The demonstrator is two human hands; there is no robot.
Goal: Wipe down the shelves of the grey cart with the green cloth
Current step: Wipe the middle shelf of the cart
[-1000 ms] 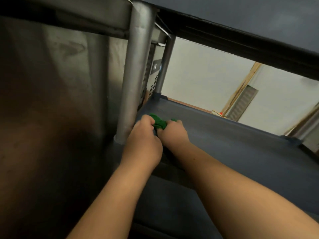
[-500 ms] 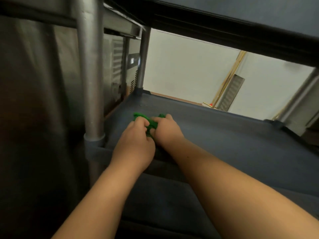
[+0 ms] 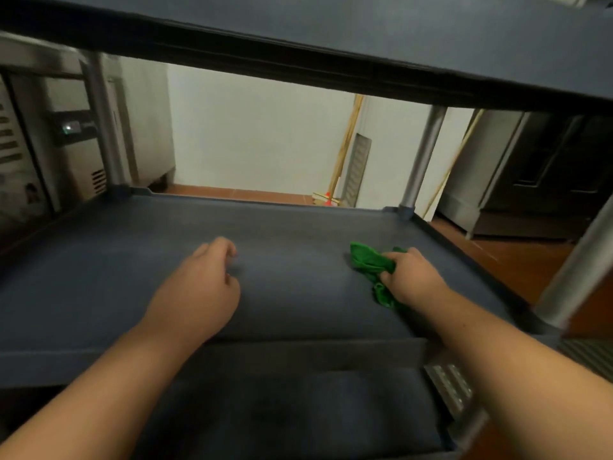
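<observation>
Green cloth (image 3: 371, 265) is being gripped bunched in the right hand (image 3: 409, 277) against the cart's middle shelf (image 3: 292, 260) (for pressure); left hand (image 3: 199, 287) is hovering loose, empty.

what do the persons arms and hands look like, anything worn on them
Both forearms are bare right up to the frame edge: no sleeves show. The left hand and the right hand wear no gloves, and no watch, bracelet or ring is visible on either. No markings can be made out.
</observation>
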